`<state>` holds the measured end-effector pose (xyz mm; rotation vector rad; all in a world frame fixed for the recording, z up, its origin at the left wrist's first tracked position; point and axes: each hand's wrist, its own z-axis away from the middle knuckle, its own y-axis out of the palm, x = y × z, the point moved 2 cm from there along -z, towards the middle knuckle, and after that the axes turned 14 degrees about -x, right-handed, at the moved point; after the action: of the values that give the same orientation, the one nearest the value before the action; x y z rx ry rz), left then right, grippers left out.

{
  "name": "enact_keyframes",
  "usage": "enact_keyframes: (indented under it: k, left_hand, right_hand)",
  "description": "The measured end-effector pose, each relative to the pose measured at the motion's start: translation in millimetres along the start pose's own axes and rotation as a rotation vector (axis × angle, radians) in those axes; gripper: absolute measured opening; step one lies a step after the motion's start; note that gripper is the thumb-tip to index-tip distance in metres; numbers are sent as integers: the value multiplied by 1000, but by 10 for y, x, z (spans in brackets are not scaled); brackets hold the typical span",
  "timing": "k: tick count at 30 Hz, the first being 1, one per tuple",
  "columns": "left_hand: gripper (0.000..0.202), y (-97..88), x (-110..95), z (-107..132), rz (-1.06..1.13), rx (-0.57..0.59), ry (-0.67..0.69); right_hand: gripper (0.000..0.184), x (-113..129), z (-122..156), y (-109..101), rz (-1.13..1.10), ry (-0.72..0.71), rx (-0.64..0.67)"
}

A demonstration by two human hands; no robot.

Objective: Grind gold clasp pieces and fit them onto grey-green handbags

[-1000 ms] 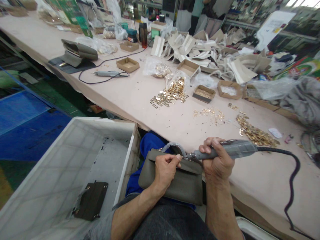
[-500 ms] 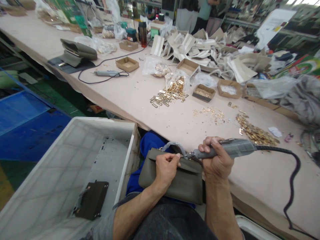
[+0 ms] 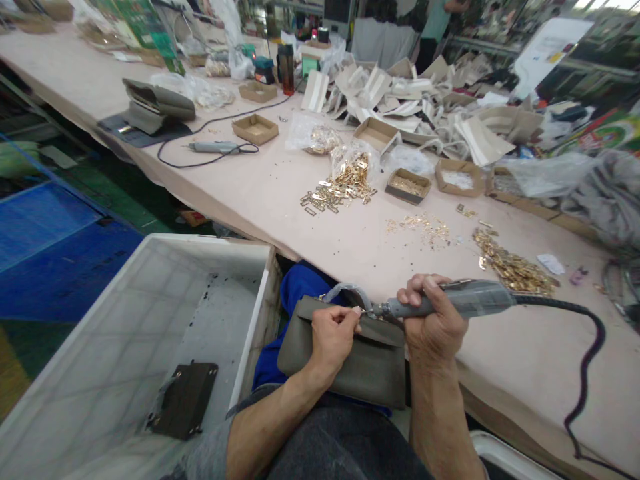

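An olive-grey handbag (image 3: pixel 370 373) lies across my lap, its handle (image 3: pixel 347 288) wrapped in clear plastic. Wrapped round a grey electric screwdriver (image 3: pixel 470 297), my right hand (image 3: pixel 435 317) keeps it level above the bag's right side, tip pointing left. My left hand (image 3: pixel 335 337) rests over the bag's flap with thumb and forefinger pinched at the screwdriver's tip. Whatever small piece sits between those fingertips is too small to make out. A black cord (image 3: pixel 593 333) runs from the screwdriver's back end to the right.
On the left stands a white bin (image 3: pixel 220 243) with a dark bag piece (image 3: pixel 185 400) inside. Gold hardware piles (image 3: pixel 515 267) and cardboard trays (image 3: pixel 407 187) lie on the table (image 3: pixel 300 230). A second screwdriver (image 3: pixel 215 147) is farther left. A person (image 3: pixel 437 23) stands at the back.
My hands, the screwdriver and the bag stay in nearly the same place. The cord has shifted slightly. The person at the back has moved a little to the right.
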<state>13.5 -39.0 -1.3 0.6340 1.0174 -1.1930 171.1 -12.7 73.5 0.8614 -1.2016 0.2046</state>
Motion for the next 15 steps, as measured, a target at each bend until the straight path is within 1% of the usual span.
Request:
enact_keyframes:
  k: [3,10,15]
  left_hand:
    - [41,2,7,-5,-3,9,13]
    - [38,16,14,-12,11,-1,0]
    - [38,7,37,-26,9,-1,6]
  right_hand:
    - [28,-2,11,9,-5,2,-14]
    - [26,4,19,11,-8,-13,-12]
    - [26,11,67,50,8,-56,5]
